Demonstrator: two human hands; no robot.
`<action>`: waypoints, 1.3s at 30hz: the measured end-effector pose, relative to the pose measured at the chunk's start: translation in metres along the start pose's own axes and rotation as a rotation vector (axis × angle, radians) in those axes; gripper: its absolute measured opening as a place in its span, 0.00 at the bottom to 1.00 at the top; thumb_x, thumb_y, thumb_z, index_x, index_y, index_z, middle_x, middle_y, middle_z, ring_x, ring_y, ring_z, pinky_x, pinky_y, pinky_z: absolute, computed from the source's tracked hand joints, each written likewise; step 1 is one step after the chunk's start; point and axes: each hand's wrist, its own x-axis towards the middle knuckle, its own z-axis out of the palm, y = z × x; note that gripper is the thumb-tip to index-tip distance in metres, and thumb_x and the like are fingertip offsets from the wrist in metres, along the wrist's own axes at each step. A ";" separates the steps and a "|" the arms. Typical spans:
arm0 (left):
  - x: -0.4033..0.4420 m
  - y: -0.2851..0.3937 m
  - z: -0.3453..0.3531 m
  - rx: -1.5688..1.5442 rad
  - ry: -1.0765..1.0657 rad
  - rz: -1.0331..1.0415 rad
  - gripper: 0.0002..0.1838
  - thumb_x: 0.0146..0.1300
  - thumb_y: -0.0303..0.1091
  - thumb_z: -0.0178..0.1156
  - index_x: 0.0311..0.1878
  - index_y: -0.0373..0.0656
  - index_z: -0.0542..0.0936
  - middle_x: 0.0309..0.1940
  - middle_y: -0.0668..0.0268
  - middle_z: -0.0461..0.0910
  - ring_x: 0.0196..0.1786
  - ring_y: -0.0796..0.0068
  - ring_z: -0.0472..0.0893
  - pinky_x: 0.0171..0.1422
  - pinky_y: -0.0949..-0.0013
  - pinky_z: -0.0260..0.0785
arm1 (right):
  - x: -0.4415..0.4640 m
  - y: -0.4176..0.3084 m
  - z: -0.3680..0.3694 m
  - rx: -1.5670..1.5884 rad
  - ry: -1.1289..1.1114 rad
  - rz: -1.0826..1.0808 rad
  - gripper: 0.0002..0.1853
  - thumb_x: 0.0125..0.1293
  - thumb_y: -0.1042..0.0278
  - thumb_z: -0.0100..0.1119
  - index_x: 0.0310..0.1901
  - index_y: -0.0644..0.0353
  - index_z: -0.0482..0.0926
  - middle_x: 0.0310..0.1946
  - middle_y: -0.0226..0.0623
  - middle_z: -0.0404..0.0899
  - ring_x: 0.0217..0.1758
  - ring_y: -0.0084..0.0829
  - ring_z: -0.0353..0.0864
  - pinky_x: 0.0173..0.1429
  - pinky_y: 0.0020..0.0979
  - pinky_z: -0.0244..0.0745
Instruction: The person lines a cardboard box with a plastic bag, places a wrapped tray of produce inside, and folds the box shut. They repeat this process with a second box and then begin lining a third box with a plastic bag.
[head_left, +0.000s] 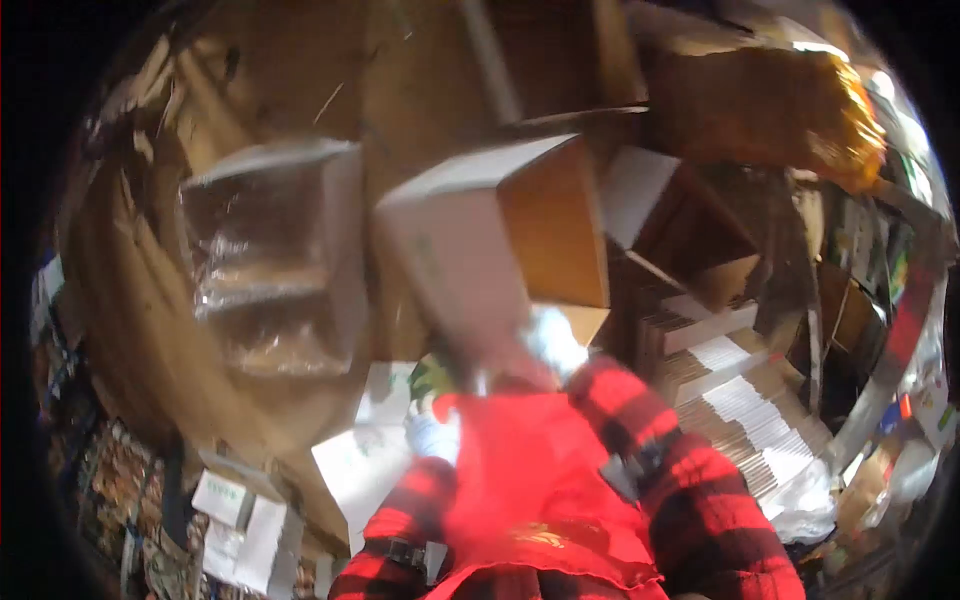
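Note:
A cardboard box, white outside and brown inside, is tilted in front of my body, its open side facing right. My right hand, in a pale glove, grips its lower edge near a brown flap. My left hand, also gloved, is low by the red apron, close to a small green and red thing that I cannot make out. Motion blurs the left fingers and the near end of the box. White cardboard lies beside my left hand.
A clear-wrapped bundle stands on the left. Other open boxes are at the back and right. Stacked flat cartons lie by my right arm. An orange-wrapped package is at upper right, small white boxes at lower left.

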 end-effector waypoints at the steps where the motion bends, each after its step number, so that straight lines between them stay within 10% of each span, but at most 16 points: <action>1: -0.001 0.001 0.002 0.016 0.001 0.010 0.26 0.48 0.46 0.60 0.53 0.50 0.71 0.53 0.54 0.66 0.55 0.52 0.65 0.58 0.56 0.60 | -0.028 -0.070 -0.054 -0.335 -0.367 0.186 0.16 0.50 0.58 0.54 0.36 0.59 0.80 0.32 0.48 0.79 0.35 0.47 0.78 0.41 0.40 0.73; 10: -0.014 0.018 -0.009 0.118 -0.039 0.306 0.18 0.53 0.44 0.50 0.42 0.44 0.78 0.41 0.53 0.77 0.45 0.45 0.74 0.49 0.54 0.68 | -0.217 -0.084 -0.195 -0.444 0.188 -0.255 0.08 0.52 0.68 0.51 0.35 0.56 0.74 0.27 0.42 0.77 0.31 0.43 0.78 0.32 0.41 0.72; 11: 0.033 -0.040 0.041 0.495 -0.179 0.674 0.19 0.54 0.47 0.49 0.38 0.43 0.79 0.38 0.52 0.78 0.42 0.44 0.75 0.47 0.54 0.69 | -0.218 -0.082 -0.210 -0.461 0.192 -0.159 0.06 0.53 0.68 0.50 0.32 0.56 0.74 0.25 0.43 0.77 0.28 0.43 0.78 0.30 0.41 0.72; 12: 0.009 0.006 -0.005 -0.030 -0.355 0.214 0.19 0.55 0.45 0.49 0.41 0.41 0.78 0.36 0.51 0.79 0.40 0.47 0.77 0.45 0.55 0.69 | -0.213 -0.081 -0.226 -0.472 0.189 -0.068 0.05 0.54 0.68 0.48 0.29 0.56 0.75 0.24 0.44 0.77 0.26 0.43 0.78 0.28 0.41 0.72; 17: -0.039 0.061 -0.037 -0.621 -0.311 0.317 0.15 0.55 0.33 0.54 0.44 0.37 0.76 0.34 0.63 0.78 0.38 0.74 0.76 0.44 0.68 0.69 | -0.136 -0.017 -0.293 -0.332 0.323 0.310 0.15 0.53 0.54 0.50 0.33 0.55 0.78 0.33 0.45 0.79 0.39 0.47 0.77 0.44 0.41 0.72; 19: -0.060 0.090 -0.054 -0.561 -0.246 0.349 0.16 0.56 0.33 0.54 0.46 0.36 0.75 0.37 0.61 0.78 0.41 0.72 0.76 0.47 0.67 0.68 | -0.100 0.009 -0.313 -0.324 0.311 0.415 0.16 0.53 0.56 0.50 0.40 0.54 0.77 0.42 0.45 0.77 0.45 0.44 0.76 0.47 0.41 0.71; 24: -0.069 0.144 -0.088 -0.129 -0.248 0.485 0.21 0.55 0.40 0.55 0.48 0.34 0.74 0.43 0.52 0.77 0.49 0.59 0.75 0.56 0.64 0.64 | -0.090 -0.033 -0.332 -0.059 0.334 0.264 0.14 0.56 0.61 0.47 0.41 0.55 0.77 0.28 0.45 0.79 0.36 0.47 0.79 0.39 0.41 0.72; 25: -0.060 0.158 -0.087 -0.165 -0.304 0.512 0.21 0.55 0.40 0.55 0.48 0.34 0.74 0.43 0.52 0.77 0.49 0.58 0.75 0.56 0.63 0.64 | -0.107 -0.065 -0.335 0.044 0.402 0.274 0.13 0.51 0.57 0.55 0.28 0.57 0.81 0.27 0.45 0.80 0.35 0.45 0.79 0.40 0.40 0.73; 30: -0.055 0.277 -0.094 -0.294 -0.614 0.800 0.16 0.57 0.34 0.52 0.46 0.36 0.75 0.41 0.54 0.77 0.47 0.62 0.75 0.53 0.65 0.66 | -0.162 -0.091 -0.284 -0.026 0.596 0.025 0.17 0.56 0.69 0.43 0.47 0.55 0.73 0.43 0.46 0.75 0.47 0.45 0.74 0.51 0.41 0.69; 34: -0.065 0.334 -0.061 0.485 -0.892 1.269 0.17 0.59 0.32 0.51 0.51 0.39 0.72 0.49 0.54 0.73 0.55 0.63 0.70 0.61 0.66 0.59 | -0.278 -0.113 -0.275 -0.049 0.653 -0.136 0.12 0.56 0.62 0.50 0.38 0.57 0.77 0.36 0.43 0.78 0.38 0.46 0.77 0.43 0.41 0.71; 36: -0.054 0.309 -0.029 0.357 -1.247 1.291 0.19 0.61 0.36 0.51 0.55 0.41 0.70 0.52 0.54 0.71 0.57 0.62 0.69 0.63 0.65 0.57 | -0.329 -0.096 -0.288 0.049 0.516 0.286 0.13 0.54 0.59 0.54 0.36 0.57 0.79 0.33 0.43 0.78 0.38 0.43 0.78 0.44 0.38 0.72; 39: -0.066 0.317 -0.011 0.599 -1.272 1.374 0.21 0.61 0.41 0.50 0.54 0.41 0.71 0.52 0.52 0.71 0.56 0.61 0.70 0.61 0.64 0.60 | -0.403 -0.054 -0.275 0.155 0.986 0.508 0.14 0.54 0.58 0.55 0.35 0.59 0.79 0.31 0.43 0.79 0.37 0.41 0.78 0.44 0.35 0.72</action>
